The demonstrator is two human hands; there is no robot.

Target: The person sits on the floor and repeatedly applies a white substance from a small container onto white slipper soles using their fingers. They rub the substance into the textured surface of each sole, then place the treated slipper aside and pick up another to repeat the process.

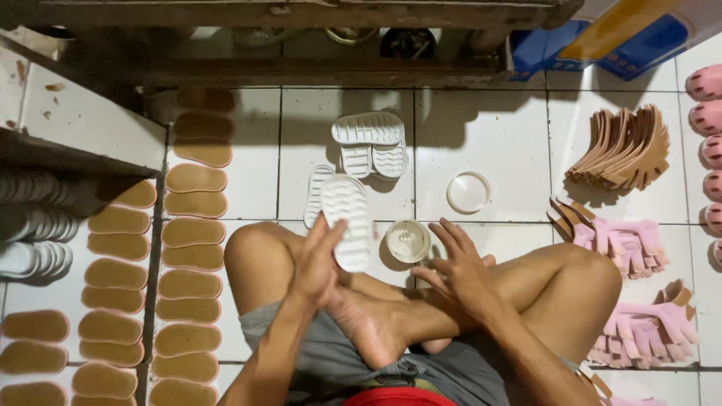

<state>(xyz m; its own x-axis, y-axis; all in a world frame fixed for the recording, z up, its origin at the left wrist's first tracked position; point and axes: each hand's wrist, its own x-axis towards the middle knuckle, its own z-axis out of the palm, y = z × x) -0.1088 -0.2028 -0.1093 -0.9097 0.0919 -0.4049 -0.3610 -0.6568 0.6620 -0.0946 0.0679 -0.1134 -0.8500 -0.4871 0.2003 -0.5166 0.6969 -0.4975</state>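
Crossed bare legs fill the near edge as I sit on the white tiled floor (481, 143), a white ridged rubber shoe sole (347, 222) in my left hand (317, 263).

Left fingers lie flat along that sole's edge and the thumb sits behind, holding it upright over my knee. My right hand (459, 267) hovers with fingers spread and holds nothing, just beside a small round open tin (408, 240), whose white round lid (468, 192) lies apart on the tiles. More white soles (370, 143) are stacked ahead, tan insoles with pink rims (192, 233) run in rows at left, and pink strap pieces (624, 244) lie at right.
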